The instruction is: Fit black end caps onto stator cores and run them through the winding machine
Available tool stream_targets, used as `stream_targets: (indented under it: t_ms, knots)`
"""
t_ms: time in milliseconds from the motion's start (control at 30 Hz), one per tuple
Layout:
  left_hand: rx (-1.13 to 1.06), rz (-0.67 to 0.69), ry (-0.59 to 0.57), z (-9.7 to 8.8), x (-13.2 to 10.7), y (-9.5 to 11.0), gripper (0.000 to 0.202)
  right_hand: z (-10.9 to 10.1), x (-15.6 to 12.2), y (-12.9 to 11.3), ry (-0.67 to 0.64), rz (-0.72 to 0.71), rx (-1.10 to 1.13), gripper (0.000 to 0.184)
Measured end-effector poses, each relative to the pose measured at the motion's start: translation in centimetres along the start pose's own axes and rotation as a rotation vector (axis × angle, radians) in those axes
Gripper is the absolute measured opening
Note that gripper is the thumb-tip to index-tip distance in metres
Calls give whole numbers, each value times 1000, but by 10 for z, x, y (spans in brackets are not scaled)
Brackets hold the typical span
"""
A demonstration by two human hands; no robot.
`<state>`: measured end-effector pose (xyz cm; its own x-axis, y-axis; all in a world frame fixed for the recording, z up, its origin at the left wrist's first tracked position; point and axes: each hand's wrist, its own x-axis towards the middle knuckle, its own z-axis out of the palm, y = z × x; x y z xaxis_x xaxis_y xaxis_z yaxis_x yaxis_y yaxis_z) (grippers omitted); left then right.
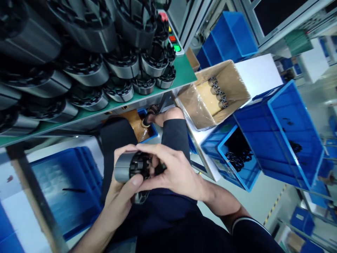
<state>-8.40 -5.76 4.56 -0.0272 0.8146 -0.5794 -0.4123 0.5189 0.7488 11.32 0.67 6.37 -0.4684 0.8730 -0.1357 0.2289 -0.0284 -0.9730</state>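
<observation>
My left hand [119, 196] is wrapped around a motor stator [123, 167], a grey metal cylinder with a black slotted inside, held tilted over my lap. Its open end faces my right hand [173, 172]. The fingers of that hand are curled over this end, closed on a black slotted plastic piece [159, 169]. My fingers partly hide the piece, and I cannot tell how far it sits inside the cylinder. A dark ring-like edge [141, 197] shows below my left thumb.
Stacked stators [121, 66] line the green bench [184, 68] in front of me. To the right, a cardboard box [189, 102] holds several metal rings. Blue bins [279, 140] stand beside it; one holds black parts [238, 151]. Blue trays [65, 182] lie at left.
</observation>
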Motion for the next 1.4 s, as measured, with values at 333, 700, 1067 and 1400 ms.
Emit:
stream_targets:
  t_ms: [333, 700, 1067, 1400]
  knots:
    - [-207, 69, 64, 50, 18, 38, 58, -39, -25, -22, 104, -154, 75, 48]
    - [-270, -15, 291, 71, 19, 49, 62, 12, -21, -3, 352, -113, 0, 36]
    - [-270, -118, 323, 69, 29, 47, 76, -2, -16, 3, 127, -93, 35, 52]
    - [-247, -138, 320, 71, 31, 49, 69, -2, -20, 5, 147, -102, 59, 68]
